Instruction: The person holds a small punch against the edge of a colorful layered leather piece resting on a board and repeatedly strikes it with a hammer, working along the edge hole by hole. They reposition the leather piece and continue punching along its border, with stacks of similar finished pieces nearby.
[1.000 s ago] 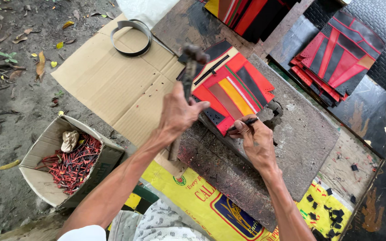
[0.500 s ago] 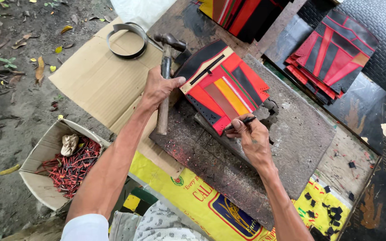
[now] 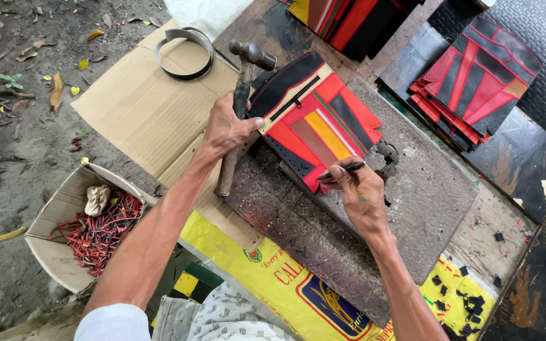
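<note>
Item: 1 patchwork piece (image 3: 314, 123), panels of red, black, orange and tan, lying flat on a grey slab (image 3: 412, 202) on the bench (image 3: 494, 233). Left hand (image 3: 225, 129): closed around the wooden handle of a hammer (image 3: 241, 95), head raised above the piece's upper left corner, not touching it. Right hand (image 3: 361, 189): fingers pinched on a thin dark punch (image 3: 339, 170), its tip set at the piece's lower edge. Step in hand, by judgement: punching holes along the edge, hammer lifted between blows. Next move calls for a square strike on the punch's top, punch kept steady, fingers clear. Nearby: 2 stacks of like pieces (image 3: 469, 82), well apart; metal ring (image 3: 188, 53) on cardboard (image 3: 140, 113); carton of red scraps (image 3: 99, 230) on the ground at left.
</note>
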A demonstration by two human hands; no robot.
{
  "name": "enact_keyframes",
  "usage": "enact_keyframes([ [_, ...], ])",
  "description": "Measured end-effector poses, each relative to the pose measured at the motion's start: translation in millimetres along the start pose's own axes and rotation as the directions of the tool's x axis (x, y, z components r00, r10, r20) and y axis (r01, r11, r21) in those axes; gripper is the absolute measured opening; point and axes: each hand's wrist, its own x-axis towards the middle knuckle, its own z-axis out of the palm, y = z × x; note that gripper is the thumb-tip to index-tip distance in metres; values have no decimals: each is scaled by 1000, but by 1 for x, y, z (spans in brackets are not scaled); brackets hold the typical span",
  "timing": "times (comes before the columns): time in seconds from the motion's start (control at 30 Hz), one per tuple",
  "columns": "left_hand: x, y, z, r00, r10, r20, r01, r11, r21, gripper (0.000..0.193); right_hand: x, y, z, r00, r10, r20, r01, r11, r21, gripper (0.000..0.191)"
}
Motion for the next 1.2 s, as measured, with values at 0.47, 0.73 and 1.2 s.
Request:
enact_keyframes([
  [0.47, 8, -17, 5, 998, -55, 29, 52, 996, 71, 42, 2, -8, 5, 995, 87, 40, -83, 991, -103, 18],
  [0.73, 10, -15, 4, 997, -69, 40, 63, 990, 128, 44, 1, -8, 7, 998, 39, 49, -35, 995, -92, 13],
  [1.2, 9, -17, 3, 997, -50, 65, 45, 996, 82, 43, -1, -10, 9, 999, 14, 29, -8, 986, -169, 10],
])
